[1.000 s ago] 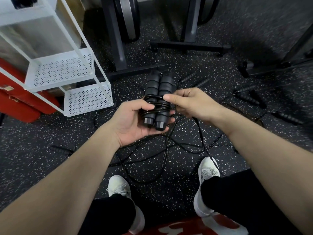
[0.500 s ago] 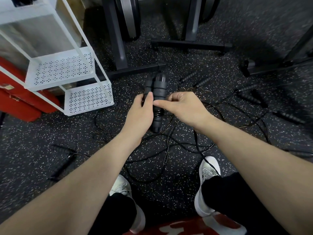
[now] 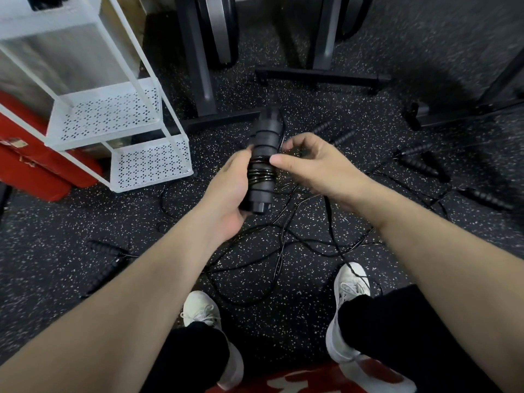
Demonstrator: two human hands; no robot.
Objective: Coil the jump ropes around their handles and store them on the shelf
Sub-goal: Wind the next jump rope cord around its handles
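Note:
My left hand (image 3: pixel 226 191) grips a pair of black jump rope handles (image 3: pixel 262 163) held together upright, with several turns of thin black rope wound round their middle. My right hand (image 3: pixel 314 165) is just to the right of the handles, fingers curled, pinching the rope near the coil. The loose black rope (image 3: pixel 283 245) trails from the handles down to the floor in loops. The white wire shelf (image 3: pixel 147 163) with perforated trays stands at the left.
Other black jump rope handles lie on the speckled floor at the right (image 3: pixel 419 165) and lower left (image 3: pixel 105 270). Black machine stands (image 3: pixel 320 75) are behind. A red case (image 3: pixel 34 168) sits beside the shelf. My white shoes (image 3: pixel 351 285) are below.
The handles turned in my left hand from side by side to edge-on. My right hand circled round them with the rope and now sits a little higher to their right.

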